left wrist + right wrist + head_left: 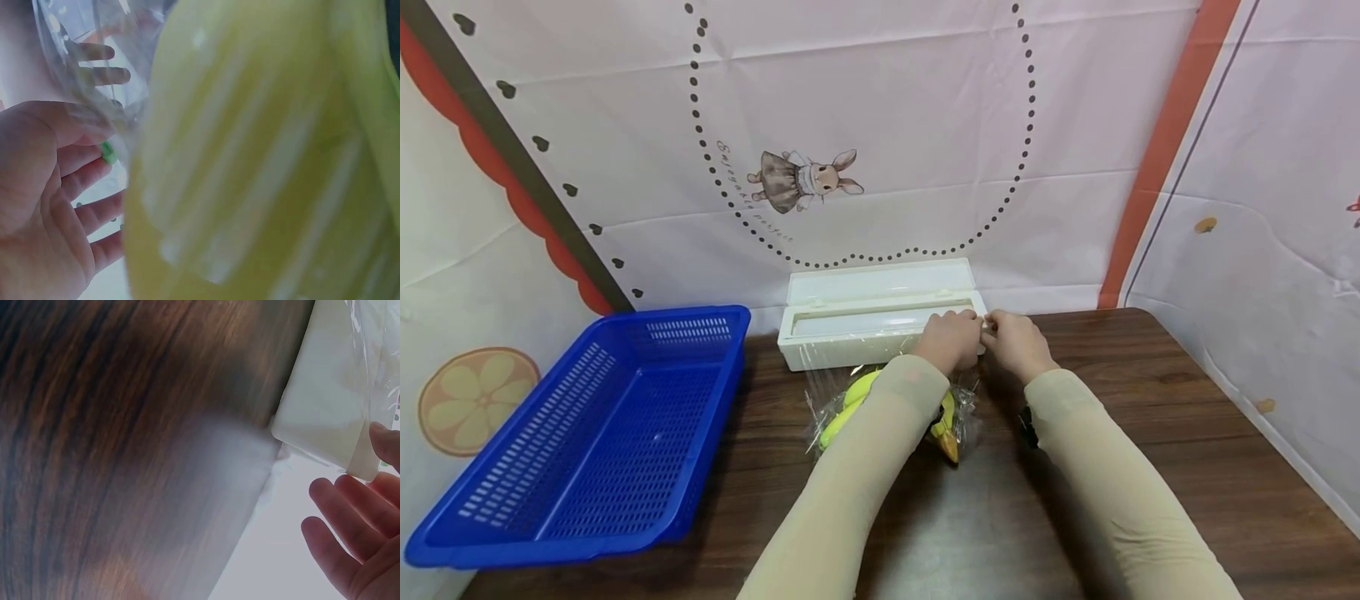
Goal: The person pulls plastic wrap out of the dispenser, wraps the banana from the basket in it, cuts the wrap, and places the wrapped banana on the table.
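A white cling film dispenser (pixel 831 354) stands against the back cloth with its lid raised. Clear film (pixel 820 379) hangs from its front over yellow-green bananas (pixel 852 404), which lie on the table partly behind my left arm. My left hand (pixel 951 340) is at the dispenser's right end; in the left wrist view its thumb and forefinger pinch the film beside a small green piece (pixel 108 152). Close beside it, my right hand (pixel 1018 343) grips the dispenser's end corner between thumb and fingers, its other fingers spread below. The bananas fill much of the left wrist view.
A blue plastic basket (pixel 673 467) with slotted walls stands on the left of the brown wooden table (pixel 1150 433). Printed cloth (pixel 910 108) hangs behind the table and along both sides. The dispenser's raised lid (pixel 880 279) leans near the back cloth.
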Demonstrator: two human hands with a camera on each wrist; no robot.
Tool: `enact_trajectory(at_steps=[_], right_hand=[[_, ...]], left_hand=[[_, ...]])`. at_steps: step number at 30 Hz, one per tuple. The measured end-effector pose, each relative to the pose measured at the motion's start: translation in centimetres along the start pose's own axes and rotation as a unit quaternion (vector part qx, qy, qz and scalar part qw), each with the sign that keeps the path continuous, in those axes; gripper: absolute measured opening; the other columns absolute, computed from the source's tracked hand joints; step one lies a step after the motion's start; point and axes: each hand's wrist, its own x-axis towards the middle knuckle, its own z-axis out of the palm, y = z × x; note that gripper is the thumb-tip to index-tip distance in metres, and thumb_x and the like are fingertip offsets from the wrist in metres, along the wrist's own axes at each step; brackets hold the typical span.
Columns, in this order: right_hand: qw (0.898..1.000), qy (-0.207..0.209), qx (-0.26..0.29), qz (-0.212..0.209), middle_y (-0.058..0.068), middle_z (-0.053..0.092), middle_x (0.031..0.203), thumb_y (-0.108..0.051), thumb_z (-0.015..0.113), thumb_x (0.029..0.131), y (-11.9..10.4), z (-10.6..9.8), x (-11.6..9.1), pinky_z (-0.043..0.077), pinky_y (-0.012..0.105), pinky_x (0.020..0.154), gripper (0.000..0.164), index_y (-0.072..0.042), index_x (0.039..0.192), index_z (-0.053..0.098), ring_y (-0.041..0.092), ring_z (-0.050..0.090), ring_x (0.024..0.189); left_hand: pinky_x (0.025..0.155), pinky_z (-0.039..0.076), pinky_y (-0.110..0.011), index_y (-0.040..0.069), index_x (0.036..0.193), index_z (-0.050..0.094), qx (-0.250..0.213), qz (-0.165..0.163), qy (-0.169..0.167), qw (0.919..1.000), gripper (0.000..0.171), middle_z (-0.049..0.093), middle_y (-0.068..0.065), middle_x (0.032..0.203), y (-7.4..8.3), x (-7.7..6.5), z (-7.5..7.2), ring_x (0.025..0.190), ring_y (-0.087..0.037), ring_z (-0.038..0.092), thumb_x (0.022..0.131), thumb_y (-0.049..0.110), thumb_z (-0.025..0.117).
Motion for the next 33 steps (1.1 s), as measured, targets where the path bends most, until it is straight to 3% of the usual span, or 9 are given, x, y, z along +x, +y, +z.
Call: enact_trajectory(at_steps=[14,21,33], right_hand=[[1.000,-0.010,-0.020,0.005,0.018,0.066,0.114,-0.029,0.054,0.096,-0.3,-0.2,-0.1,0.051,0.050,0.081,0.041,-0.001,0.126,0.056,0.035,0.064,0.099],[0.999,-0.008,-0.040,0.001,0.017,0.066,0.115,-0.030,0.055,0.096,-0.4,-0.3,0.0,0.051,0.051,0.079,0.041,-0.003,0.127,0.057,0.037,0.063,0.099],[0.999,-0.021,-0.044,0.014,0.015,0.065,0.119,-0.031,0.056,0.095,-0.5,-0.5,0.1,0.050,0.052,0.077,0.044,-0.006,0.130,0.056,0.040,0.062,0.100]], left_hand=[[0.097,0.044,-0.039,0.020,0.141,0.043,0.003,0.003,-0.011,0.9999,0.048,0.041,0.007,0.143,-0.2,-0.6,-0.4,0.120,-0.021,0.050,0.094,0.027,0.050],[0.099,0.042,-0.038,0.022,0.135,0.052,0.003,-0.006,-0.014,0.9999,0.040,0.041,0.007,0.144,-0.2,-0.4,-0.2,0.120,-0.020,0.049,0.095,0.024,0.050],[0.099,0.043,-0.038,0.019,0.131,0.056,0.006,0.002,-0.023,0.9997,0.037,0.047,0.004,0.139,-0.5,-1.2,-1.1,0.118,-0.020,0.051,0.095,0.021,0.049]])
